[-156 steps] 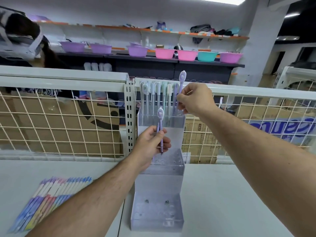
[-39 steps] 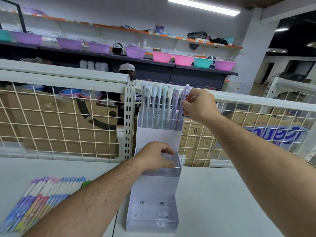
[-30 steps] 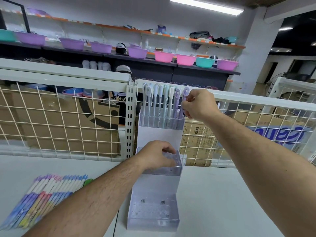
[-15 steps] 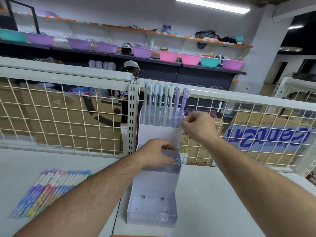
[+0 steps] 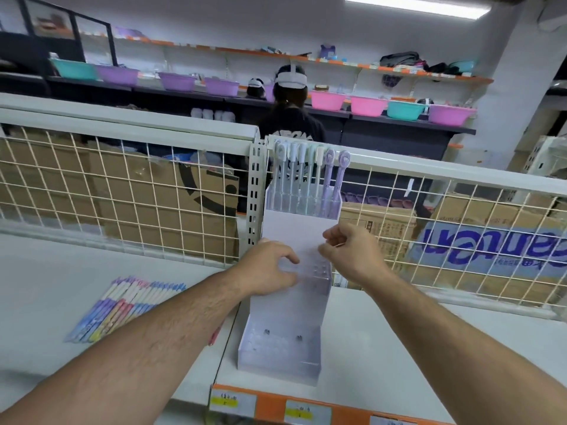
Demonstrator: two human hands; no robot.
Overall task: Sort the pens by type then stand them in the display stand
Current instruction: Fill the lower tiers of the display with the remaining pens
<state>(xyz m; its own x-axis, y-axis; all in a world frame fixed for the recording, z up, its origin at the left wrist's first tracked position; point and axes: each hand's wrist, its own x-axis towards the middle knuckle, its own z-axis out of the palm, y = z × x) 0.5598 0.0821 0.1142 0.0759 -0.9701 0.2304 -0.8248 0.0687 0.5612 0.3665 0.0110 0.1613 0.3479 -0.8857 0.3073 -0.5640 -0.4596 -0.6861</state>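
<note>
Both hands at the middle tier of the display stand (image 5: 285, 342), eight pens (image 5: 306, 179) standing in its top tier

The clear three-tier stand sits upright on the white shelf (image 5: 399, 348), its back near the wire mesh guard (image 5: 122, 194). The left hand (image 5: 267, 268) rests on the middle tier with its fingers curled over that tier's left side. The right hand (image 5: 352, 256) is just beside the same tier's right side, fingers curled and thumb close to the forefinger; whether it pinches anything cannot be told. The middle and bottom tiers hold no pens. A flat row of loose pens (image 5: 122, 305) lies on the shelf, left of the stand and apart from it
</note>
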